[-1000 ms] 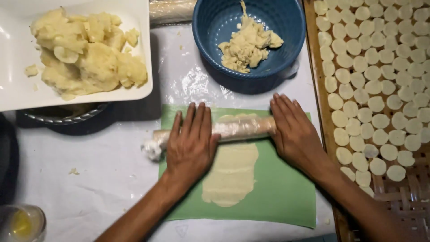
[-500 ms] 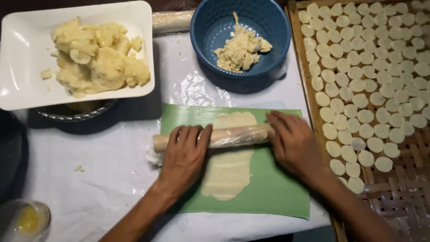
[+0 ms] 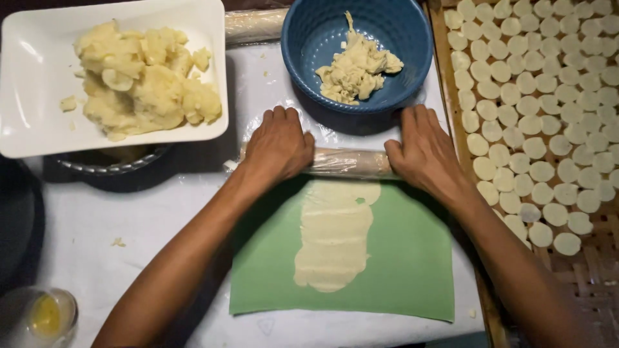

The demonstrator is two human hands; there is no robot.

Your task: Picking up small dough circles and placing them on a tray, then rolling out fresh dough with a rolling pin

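The person's left hand (image 3: 278, 143) lies flat on the left part of a long wooden rolling pin wrapped in clear plastic (image 3: 348, 162). The right hand (image 3: 422, 149) lies flat on the right part. Both hands press down with the fingers stretched out, not curled around the pin. The pin lies sideways across the top edge of a flat green mat (image 3: 406, 258). On the mat, just below the pin, is a thin pale strip of rolled-out dough (image 3: 334, 235). Just behind the pin stands a round blue bowl (image 3: 309, 45) with bits of dough in it. To the left is a white square dish (image 3: 32, 122) with a big lump of yellow dough. On the right is a woven tray (image 3: 593, 283) full of small round dough pieces.
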